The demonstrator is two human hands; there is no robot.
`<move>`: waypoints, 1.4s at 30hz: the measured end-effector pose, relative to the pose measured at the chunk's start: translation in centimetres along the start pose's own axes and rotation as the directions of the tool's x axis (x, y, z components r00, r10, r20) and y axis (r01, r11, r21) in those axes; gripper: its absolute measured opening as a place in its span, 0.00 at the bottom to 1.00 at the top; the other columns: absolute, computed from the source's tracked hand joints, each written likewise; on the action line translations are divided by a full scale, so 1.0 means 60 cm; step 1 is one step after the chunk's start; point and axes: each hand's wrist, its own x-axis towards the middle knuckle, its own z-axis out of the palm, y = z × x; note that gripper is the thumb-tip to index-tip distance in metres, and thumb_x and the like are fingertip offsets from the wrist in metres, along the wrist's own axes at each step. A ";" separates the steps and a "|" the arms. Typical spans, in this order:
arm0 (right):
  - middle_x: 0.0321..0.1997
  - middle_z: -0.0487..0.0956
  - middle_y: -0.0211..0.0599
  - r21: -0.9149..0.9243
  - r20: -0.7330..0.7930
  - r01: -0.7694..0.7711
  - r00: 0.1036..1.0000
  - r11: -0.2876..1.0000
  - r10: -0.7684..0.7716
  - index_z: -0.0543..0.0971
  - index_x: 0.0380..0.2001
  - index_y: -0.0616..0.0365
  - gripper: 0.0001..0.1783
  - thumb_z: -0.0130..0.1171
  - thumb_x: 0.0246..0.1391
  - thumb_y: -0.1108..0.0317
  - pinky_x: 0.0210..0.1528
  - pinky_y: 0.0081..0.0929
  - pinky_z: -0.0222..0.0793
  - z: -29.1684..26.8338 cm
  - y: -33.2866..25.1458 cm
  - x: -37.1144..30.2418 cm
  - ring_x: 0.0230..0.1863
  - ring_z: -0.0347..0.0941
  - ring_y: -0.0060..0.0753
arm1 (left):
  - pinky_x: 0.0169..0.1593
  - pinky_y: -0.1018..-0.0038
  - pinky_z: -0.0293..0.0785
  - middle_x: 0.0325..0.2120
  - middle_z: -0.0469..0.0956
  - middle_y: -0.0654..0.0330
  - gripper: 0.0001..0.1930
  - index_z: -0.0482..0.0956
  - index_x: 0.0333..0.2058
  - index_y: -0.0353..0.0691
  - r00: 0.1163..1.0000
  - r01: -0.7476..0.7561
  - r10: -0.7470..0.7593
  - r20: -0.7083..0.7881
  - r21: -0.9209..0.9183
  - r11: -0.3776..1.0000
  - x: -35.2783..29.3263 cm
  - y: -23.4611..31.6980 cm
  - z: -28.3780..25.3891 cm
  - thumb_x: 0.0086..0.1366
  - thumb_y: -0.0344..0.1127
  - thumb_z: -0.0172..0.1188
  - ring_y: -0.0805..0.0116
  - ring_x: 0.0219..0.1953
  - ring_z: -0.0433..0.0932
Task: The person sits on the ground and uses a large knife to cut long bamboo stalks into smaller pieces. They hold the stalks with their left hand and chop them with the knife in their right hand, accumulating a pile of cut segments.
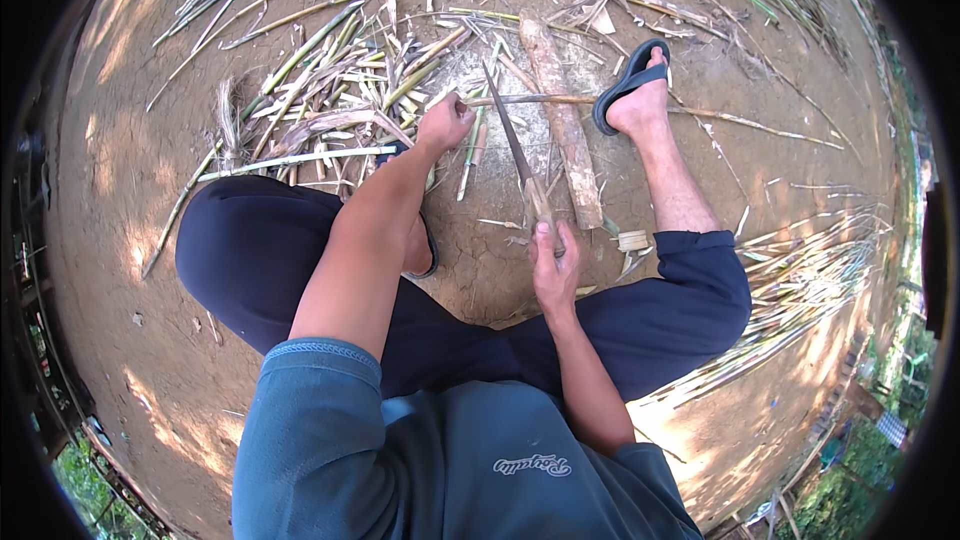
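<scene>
Bright daylight dapples the ground (120,320); fisheye edges curve into black.

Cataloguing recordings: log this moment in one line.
left hand: holds thin tan stalk; right hand: grips wooden-handled dark-bladed knife; stalk: lies across brown cylindrical log

Ground (120,310): we saw bare brown earth, cracked in places.
Sunlight (180,430): we found it in bright patches.
Greenery (860,470): we noticed it beyond both lower corners.

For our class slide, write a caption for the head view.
Right hand grips a knife; left hand holds a stalk lying across a log.
</scene>
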 end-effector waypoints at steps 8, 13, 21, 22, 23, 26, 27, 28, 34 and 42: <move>0.20 0.67 0.27 0.199 0.183 -0.082 0.982 0.977 0.046 0.71 0.29 0.62 0.15 0.46 0.63 0.61 0.27 0.22 0.61 0.006 0.021 0.028 0.23 0.63 0.19 | 0.51 0.52 0.70 0.37 0.78 0.34 0.26 0.81 0.38 0.34 0.978 0.103 -0.106 -0.182 -0.023 0.994 0.058 0.076 -0.003 0.67 0.50 0.40 0.37 0.43 0.77; 0.20 0.68 0.27 0.084 0.221 -0.220 0.955 0.972 0.197 0.71 0.26 0.62 0.14 0.43 0.61 0.64 0.25 0.24 0.59 0.010 0.030 0.027 0.22 0.62 0.19 | 0.54 0.54 0.70 0.41 0.78 0.36 0.30 0.81 0.40 0.26 0.975 0.221 -0.217 -0.040 0.190 0.957 0.082 0.103 0.025 0.68 0.51 0.39 0.39 0.47 0.77; 0.13 0.66 0.44 -0.171 0.074 -0.293 0.948 0.941 0.309 0.72 0.20 0.68 0.28 0.48 0.64 0.53 0.25 0.40 0.60 -0.010 -0.007 0.019 0.17 0.65 0.38 | 0.57 0.56 0.68 0.43 0.77 0.34 0.29 0.80 0.41 0.26 0.941 0.337 -0.340 -0.008 0.135 0.932 0.090 0.101 0.024 0.68 0.48 0.38 0.41 0.50 0.76; 0.13 0.66 0.46 -0.172 0.062 -0.281 0.954 0.944 0.295 0.72 0.20 0.69 0.29 0.49 0.64 0.52 0.25 0.41 0.59 -0.011 0.002 0.008 0.17 0.64 0.40 | 0.57 0.56 0.68 0.43 0.77 0.34 0.29 0.80 0.41 0.25 0.934 0.353 -0.356 0.002 0.134 0.926 0.091 0.097 0.026 0.68 0.48 0.38 0.41 0.50 0.76; 0.13 0.65 0.47 -0.174 0.051 -0.268 0.958 0.948 0.281 0.72 0.21 0.69 0.29 0.49 0.64 0.51 0.25 0.41 0.59 -0.013 0.007 -0.002 0.17 0.64 0.41 | 0.55 0.54 0.69 0.39 0.77 0.31 0.31 0.79 0.38 0.22 0.944 0.331 -0.329 -0.027 0.099 0.939 0.090 0.094 0.030 0.68 0.51 0.40 0.38 0.47 0.77; 0.13 0.67 0.51 -0.175 0.075 -0.348 0.928 0.921 0.365 0.73 0.21 0.69 0.28 0.49 0.64 0.52 0.25 0.43 0.59 -0.024 -0.014 -0.011 0.17 0.64 0.47 | 0.55 0.53 0.70 0.39 0.77 0.31 0.30 0.79 0.39 0.22 0.944 0.330 -0.326 -0.051 0.091 0.940 0.083 0.104 0.028 0.68 0.50 0.40 0.37 0.47 0.77; 0.13 0.67 0.45 -0.198 0.070 -0.309 0.942 0.930 0.327 0.72 0.19 0.67 0.29 0.48 0.65 0.51 0.24 0.40 0.58 -0.022 -0.011 -0.006 0.16 0.63 0.40 | 0.54 0.53 0.70 0.38 0.77 0.31 0.30 0.80 0.37 0.23 0.947 0.319 -0.314 -0.063 0.089 0.944 0.077 0.113 0.026 0.68 0.50 0.41 0.36 0.46 0.77; 0.12 0.66 0.40 -0.219 0.064 -0.269 0.955 0.938 0.289 0.71 0.17 0.65 0.31 0.47 0.65 0.49 0.23 0.37 0.57 -0.019 -0.006 0.005 0.16 0.61 0.33 | 0.54 0.54 0.70 0.39 0.78 0.32 0.30 0.80 0.38 0.24 0.944 0.327 -0.321 -0.072 0.106 0.939 0.078 0.116 0.026 0.68 0.49 0.40 0.38 0.46 0.77; 0.13 0.66 0.52 -0.210 0.047 -0.237 0.967 0.949 0.252 0.73 0.20 0.68 0.27 0.50 0.64 0.53 0.24 0.43 0.59 0.015 -0.018 0.075 0.15 0.62 0.49 | 0.54 0.56 0.70 0.40 0.78 0.34 0.29 0.81 0.38 0.25 0.938 0.347 -0.346 -0.033 0.115 0.931 0.094 0.107 0.029 0.68 0.49 0.39 0.40 0.47 0.78; 0.11 0.63 0.41 -0.178 0.068 -0.310 0.943 0.934 0.326 0.70 0.16 0.66 0.28 0.50 0.65 0.54 0.21 0.37 0.56 -0.043 -0.005 -0.030 0.15 0.58 0.32 | 0.56 0.57 0.69 0.44 0.76 0.34 0.28 0.80 0.40 0.26 0.931 0.361 -0.363 0.042 0.047 0.931 0.097 0.094 0.032 0.68 0.48 0.41 0.41 0.50 0.76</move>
